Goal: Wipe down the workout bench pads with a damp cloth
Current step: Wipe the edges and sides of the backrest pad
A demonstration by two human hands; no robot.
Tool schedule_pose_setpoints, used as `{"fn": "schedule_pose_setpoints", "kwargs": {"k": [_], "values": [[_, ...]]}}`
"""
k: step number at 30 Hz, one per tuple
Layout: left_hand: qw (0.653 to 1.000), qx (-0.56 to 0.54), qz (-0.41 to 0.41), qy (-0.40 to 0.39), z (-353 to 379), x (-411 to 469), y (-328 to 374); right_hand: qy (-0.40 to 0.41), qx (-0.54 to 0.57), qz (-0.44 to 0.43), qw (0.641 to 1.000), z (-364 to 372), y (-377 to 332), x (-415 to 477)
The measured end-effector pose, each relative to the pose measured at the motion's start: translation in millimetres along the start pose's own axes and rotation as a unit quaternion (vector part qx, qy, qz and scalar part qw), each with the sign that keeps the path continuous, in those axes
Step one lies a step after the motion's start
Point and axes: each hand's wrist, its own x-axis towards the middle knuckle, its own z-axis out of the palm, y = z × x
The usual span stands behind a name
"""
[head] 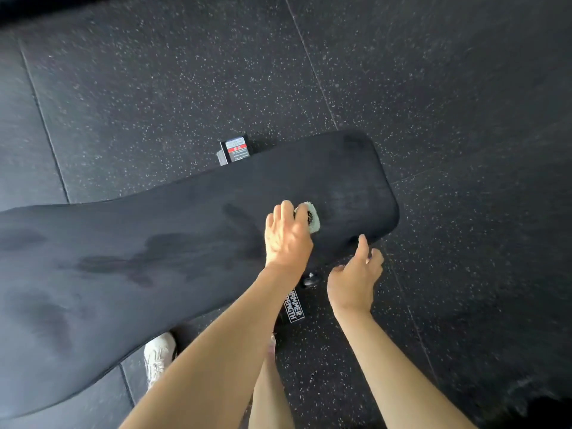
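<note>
A long black bench pad (173,230) runs from the lower left to the right of the head view, with dark damp streaks across its surface. My left hand (286,236) grips a small pale green cloth (311,216) and holds it down on the pad near the right end. My right hand (356,275) hovers just off the pad's near right edge, fingers loosely spread and holding nothing; its fingertip is close to the pad's rim.
Speckled black rubber floor tiles (448,103) surround the bench. A labelled frame part (236,148) sticks out behind the pad, and a lettered frame bar (294,306) shows below it. My white shoe (159,356) stands by the near edge.
</note>
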Motion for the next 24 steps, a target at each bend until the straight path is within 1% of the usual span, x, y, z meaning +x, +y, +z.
{"fn": "schedule_pose_setpoints", "kwargs": {"k": [2, 4, 6, 9, 12, 13, 14, 15, 16, 17, 18, 19, 21, 22, 23, 24], "values": [[0.997, -0.006, -0.068, 0.019, -11, 0, -23, -0.002, -0.064, -0.031, 0.997, 10, -7, -12], [0.991, -0.015, -0.133, 0.016, -24, -5, -49, -0.011, -0.107, -0.055, 0.993, 19, -15, -22], [0.983, -0.013, -0.185, 0.007, -37, -15, -77, -0.026, -0.128, -0.066, 0.989, 27, -23, -31], [0.972, -0.004, -0.232, -0.028, -56, -31, -108, -0.039, -0.139, -0.077, 0.987, 36, -33, -41], [0.947, -0.046, -0.317, -0.016, -64, -31, -97, -0.045, -0.138, -0.092, 0.985, 44, -41, -45], [0.947, -0.068, -0.315, -0.016, -64, -26, -83, -0.045, -0.136, -0.093, 0.985, 46, -41, -46], [0.957, -0.084, -0.275, -0.026, -60, -20, -67, -0.045, -0.134, -0.092, 0.986, 47, -40, -45], [0.973, -0.088, -0.206, -0.060, -54, -12, -48, -0.047, -0.133, -0.090, 0.986, 46, -37, -43], [0.982, -0.077, -0.126, -0.114, -48, -4, -27, -0.047, -0.134, -0.087, 0.986, 45, -32, -41], [0.982, -0.062, -0.057, -0.169, -43, 2, -5, -0.045, -0.135, -0.081, 0.986, 42, -26, -37], [0.977, -0.046, -0.002, -0.206, -38, 7, 13, -0.038, -0.136, -0.073, 0.987, 38, -19, -33], [0.973, -0.031, 0.038, -0.227, -28, 12, 25, -0.026, -0.141, -0.065, 0.988, 32, -12, -28], [0.968, -0.014, 0.097, -0.232, -19, 24, 32, -0.006, -0.165, -0.058, 0.984, 20, -2, -16], [0.969, -0.006, 0.125, -0.215, -20, 29, 24, -0.002, -0.175, -0.057, 0.983, 15, 1, -10], [0.975, -0.006, 0.127, -0.181, -22, 34, 9, -0.001, -0.179, -0.059, 0.982, 12, 3, -5], [0.988, -0.016, 0.095, -0.122, -25, 39, -8, -0.003, -0.179, -0.064, 0.982, 9, 2, -1]]}}
